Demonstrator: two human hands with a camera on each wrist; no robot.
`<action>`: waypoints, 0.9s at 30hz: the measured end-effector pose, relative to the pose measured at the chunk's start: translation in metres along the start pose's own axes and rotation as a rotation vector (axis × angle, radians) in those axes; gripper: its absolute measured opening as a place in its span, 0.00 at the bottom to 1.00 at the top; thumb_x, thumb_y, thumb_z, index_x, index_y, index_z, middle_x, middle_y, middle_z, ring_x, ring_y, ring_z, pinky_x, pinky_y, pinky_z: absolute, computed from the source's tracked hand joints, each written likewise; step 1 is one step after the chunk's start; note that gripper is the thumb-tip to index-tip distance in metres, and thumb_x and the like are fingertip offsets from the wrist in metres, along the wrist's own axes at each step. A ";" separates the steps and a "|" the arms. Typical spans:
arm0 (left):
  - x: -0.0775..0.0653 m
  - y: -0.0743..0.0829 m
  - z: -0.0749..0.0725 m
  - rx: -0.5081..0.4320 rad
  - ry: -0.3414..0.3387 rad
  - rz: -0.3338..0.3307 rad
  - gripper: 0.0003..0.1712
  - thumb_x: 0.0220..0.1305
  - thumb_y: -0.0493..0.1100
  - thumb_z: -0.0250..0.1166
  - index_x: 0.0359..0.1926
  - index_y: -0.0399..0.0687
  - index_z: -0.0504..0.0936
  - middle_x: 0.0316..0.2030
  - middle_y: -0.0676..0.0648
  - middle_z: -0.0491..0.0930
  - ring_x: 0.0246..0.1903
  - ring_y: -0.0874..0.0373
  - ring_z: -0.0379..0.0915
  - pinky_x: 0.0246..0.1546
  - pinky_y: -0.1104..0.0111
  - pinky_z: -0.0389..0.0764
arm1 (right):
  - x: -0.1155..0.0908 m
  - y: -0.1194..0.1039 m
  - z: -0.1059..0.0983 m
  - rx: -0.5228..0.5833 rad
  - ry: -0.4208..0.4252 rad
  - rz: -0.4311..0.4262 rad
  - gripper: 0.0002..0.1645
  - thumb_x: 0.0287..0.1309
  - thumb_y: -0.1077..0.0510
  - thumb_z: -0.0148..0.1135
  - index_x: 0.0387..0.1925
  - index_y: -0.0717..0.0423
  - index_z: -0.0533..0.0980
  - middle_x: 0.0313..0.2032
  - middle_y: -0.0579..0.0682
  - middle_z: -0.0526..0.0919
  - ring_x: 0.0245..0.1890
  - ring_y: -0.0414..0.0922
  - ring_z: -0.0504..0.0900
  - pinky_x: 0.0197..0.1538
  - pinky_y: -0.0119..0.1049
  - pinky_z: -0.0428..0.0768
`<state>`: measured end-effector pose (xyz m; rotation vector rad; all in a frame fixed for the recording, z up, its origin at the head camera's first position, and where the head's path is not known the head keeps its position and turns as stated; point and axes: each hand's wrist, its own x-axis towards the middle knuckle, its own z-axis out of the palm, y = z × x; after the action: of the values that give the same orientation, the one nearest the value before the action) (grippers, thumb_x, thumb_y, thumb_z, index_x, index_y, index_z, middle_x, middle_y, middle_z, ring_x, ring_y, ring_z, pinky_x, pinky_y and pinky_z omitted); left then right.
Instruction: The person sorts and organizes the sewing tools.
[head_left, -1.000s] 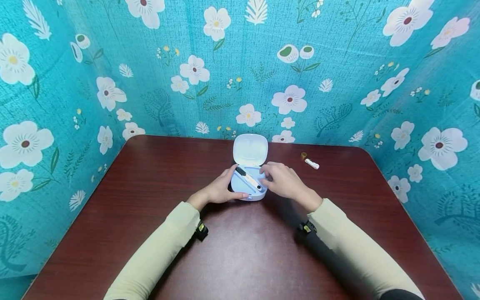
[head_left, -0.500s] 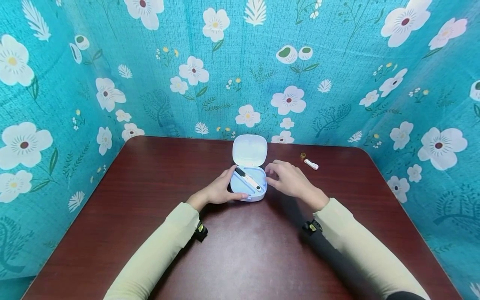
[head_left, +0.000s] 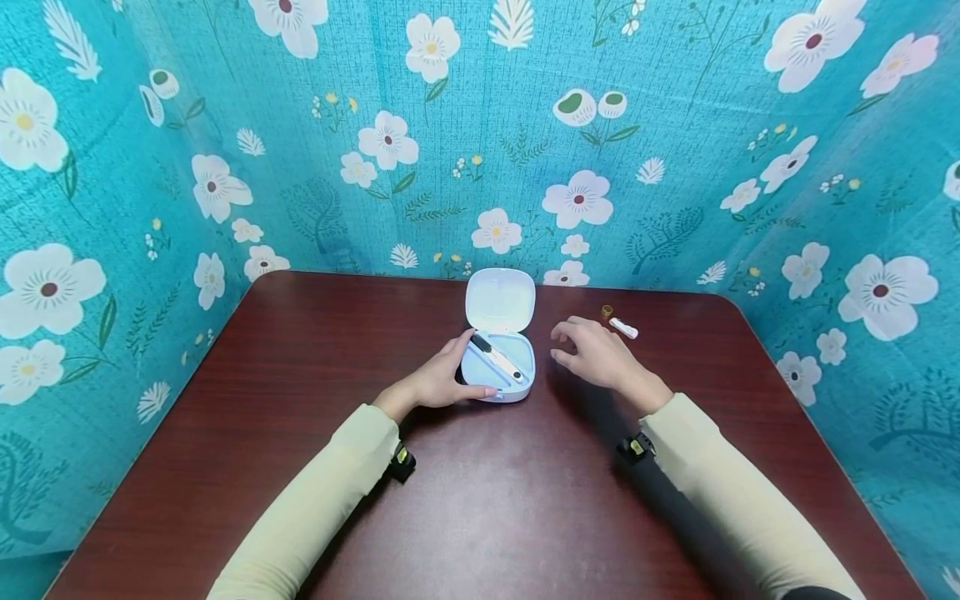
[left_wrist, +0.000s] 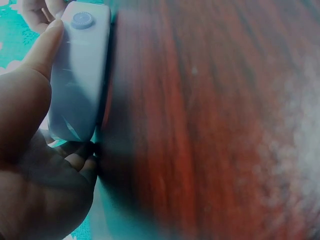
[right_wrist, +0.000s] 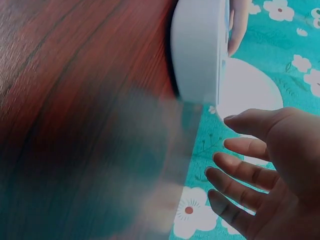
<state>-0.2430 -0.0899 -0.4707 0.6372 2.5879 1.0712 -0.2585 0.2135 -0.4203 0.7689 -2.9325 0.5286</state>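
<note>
A pale blue case point(head_left: 498, 394) stands on the table with its whitish lid point(head_left: 500, 300) raised at the back. Inside lies a slim white stick-like tool point(head_left: 504, 363) with a dark end, slanting across the tray; its exact kind is unclear. My left hand point(head_left: 435, 379) holds the case from its left side, thumb on the front edge and fingers toward the far left. In the left wrist view, a round button point(left_wrist: 82, 20) shows on the case's front point(left_wrist: 80, 85). To the right of the case, apart from it, my right hand point(head_left: 596, 354) hovers with loosely bent fingers, holding nothing.
Toward the back right of the brown table point(head_left: 337, 333) lie a small gold ring-shaped thing point(head_left: 607, 311) and a small white elongated piece point(head_left: 623, 327). A turquoise flowered curtain point(head_left: 450, 167) surrounds the table's back and sides.
My right hand has drawn away from over the case's right part to the right, leaving its inside uncovered. My left hand and the case stay in place.
</note>
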 end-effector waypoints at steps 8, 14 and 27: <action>-0.002 0.002 -0.001 -0.011 0.006 0.005 0.68 0.58 0.63 0.75 0.83 0.48 0.39 0.78 0.37 0.49 0.76 0.46 0.51 0.74 0.53 0.58 | -0.001 0.014 -0.002 -0.003 0.009 0.005 0.16 0.62 0.56 0.69 0.49 0.60 0.83 0.42 0.56 0.84 0.43 0.52 0.83 0.46 0.51 0.82; -0.001 0.001 -0.001 -0.008 0.002 0.009 0.68 0.58 0.63 0.75 0.83 0.48 0.39 0.78 0.37 0.49 0.76 0.46 0.51 0.74 0.54 0.58 | -0.002 0.024 -0.005 0.016 0.004 0.030 0.17 0.63 0.57 0.69 0.50 0.61 0.82 0.43 0.56 0.84 0.44 0.53 0.82 0.48 0.52 0.82; 0.000 0.002 -0.002 0.007 -0.012 -0.011 0.69 0.58 0.64 0.75 0.83 0.49 0.37 0.78 0.38 0.49 0.75 0.48 0.52 0.74 0.55 0.58 | -0.006 0.045 -0.013 0.017 0.001 0.101 0.17 0.64 0.56 0.67 0.51 0.61 0.82 0.45 0.57 0.83 0.50 0.57 0.81 0.46 0.61 0.80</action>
<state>-0.2433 -0.0895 -0.4682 0.6287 2.5826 1.0526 -0.2758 0.2572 -0.4229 0.6247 -2.9819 0.5624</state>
